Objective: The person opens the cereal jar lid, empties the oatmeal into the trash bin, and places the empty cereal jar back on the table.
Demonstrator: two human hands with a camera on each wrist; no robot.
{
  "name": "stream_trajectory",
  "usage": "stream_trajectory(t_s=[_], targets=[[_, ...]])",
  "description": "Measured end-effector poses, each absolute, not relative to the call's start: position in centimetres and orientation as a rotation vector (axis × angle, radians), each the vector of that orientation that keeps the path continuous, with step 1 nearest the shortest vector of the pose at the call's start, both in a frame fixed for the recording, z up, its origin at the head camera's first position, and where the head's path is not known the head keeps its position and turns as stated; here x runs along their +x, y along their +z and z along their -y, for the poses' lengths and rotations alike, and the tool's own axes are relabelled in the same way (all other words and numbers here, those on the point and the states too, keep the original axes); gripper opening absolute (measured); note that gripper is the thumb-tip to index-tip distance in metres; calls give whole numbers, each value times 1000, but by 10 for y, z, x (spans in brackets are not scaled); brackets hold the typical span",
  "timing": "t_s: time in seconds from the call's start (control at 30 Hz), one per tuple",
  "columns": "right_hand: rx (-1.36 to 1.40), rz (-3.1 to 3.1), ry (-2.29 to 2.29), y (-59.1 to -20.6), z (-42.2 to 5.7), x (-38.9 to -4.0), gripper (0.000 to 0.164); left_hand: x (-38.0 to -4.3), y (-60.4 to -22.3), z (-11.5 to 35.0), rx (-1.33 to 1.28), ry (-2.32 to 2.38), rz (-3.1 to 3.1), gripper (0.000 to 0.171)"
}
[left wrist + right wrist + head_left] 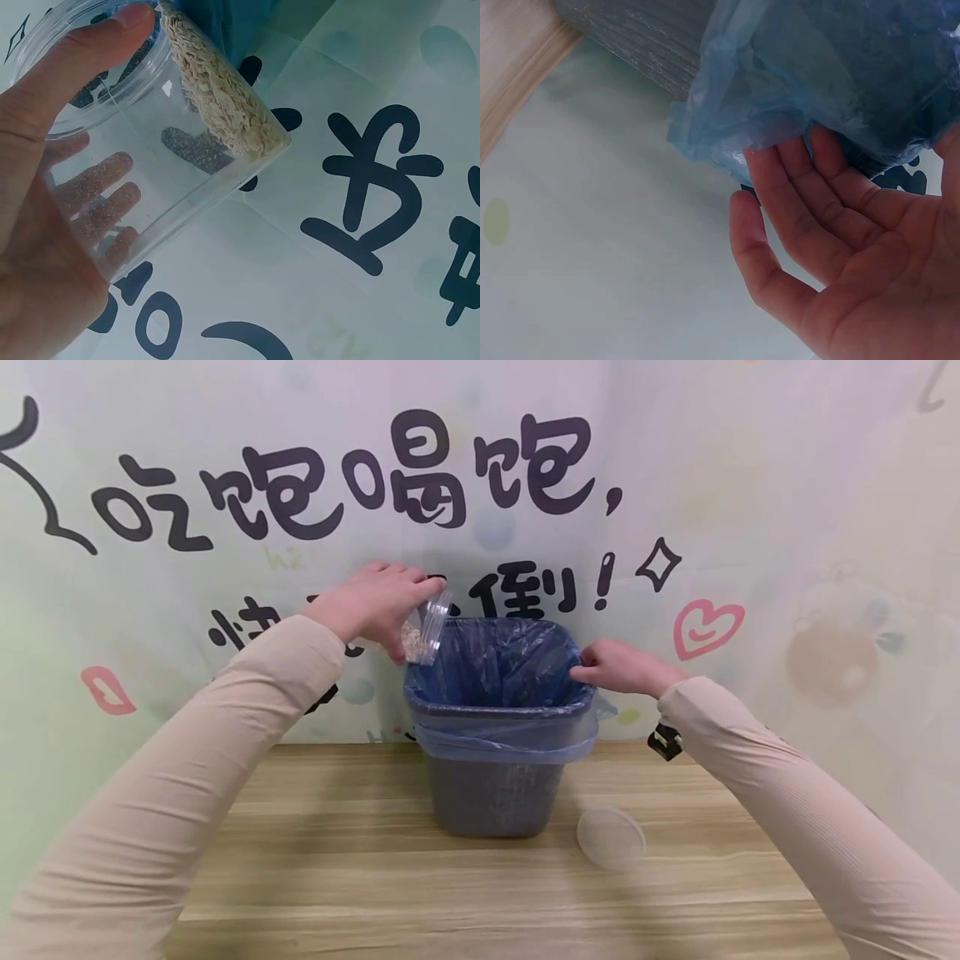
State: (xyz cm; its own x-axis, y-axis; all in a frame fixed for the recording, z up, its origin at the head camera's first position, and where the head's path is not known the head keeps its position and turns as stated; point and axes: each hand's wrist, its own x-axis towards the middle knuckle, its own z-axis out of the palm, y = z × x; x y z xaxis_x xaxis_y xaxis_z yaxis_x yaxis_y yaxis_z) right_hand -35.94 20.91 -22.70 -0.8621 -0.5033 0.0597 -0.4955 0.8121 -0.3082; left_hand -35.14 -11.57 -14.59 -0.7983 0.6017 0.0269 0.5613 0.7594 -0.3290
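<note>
My left hand (375, 603) grips a clear plastic jar (432, 625) at the left rim of a grey trash bin (495, 802). The jar is tilted with its mouth toward the bin. In the left wrist view, pale oat-like flakes (225, 105) lie heaped along the jar's lower side, and the thumb lies across its rim. A blue bag (498, 660) lines the bin and folds over its edge. My right hand (628, 668) holds the bin's right rim, thumb on top; in the right wrist view its fingers (802, 199) reach under the bag's overhang. The bin's bottom is hidden.
A round translucent lid (611, 839) lies on the wood-grain table (390, 893), just right of the bin's base. Close behind the bin stands a pale backdrop (810, 510) with large dark characters and small drawings.
</note>
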Motion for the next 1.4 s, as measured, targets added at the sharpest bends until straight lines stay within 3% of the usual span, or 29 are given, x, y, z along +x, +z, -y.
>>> stream_trajectory(t_s=[1.4], targets=[[-811, -2956, -520, -227, -208, -360, 29, -344, -146, 95, -857, 615, 2844, 105]])
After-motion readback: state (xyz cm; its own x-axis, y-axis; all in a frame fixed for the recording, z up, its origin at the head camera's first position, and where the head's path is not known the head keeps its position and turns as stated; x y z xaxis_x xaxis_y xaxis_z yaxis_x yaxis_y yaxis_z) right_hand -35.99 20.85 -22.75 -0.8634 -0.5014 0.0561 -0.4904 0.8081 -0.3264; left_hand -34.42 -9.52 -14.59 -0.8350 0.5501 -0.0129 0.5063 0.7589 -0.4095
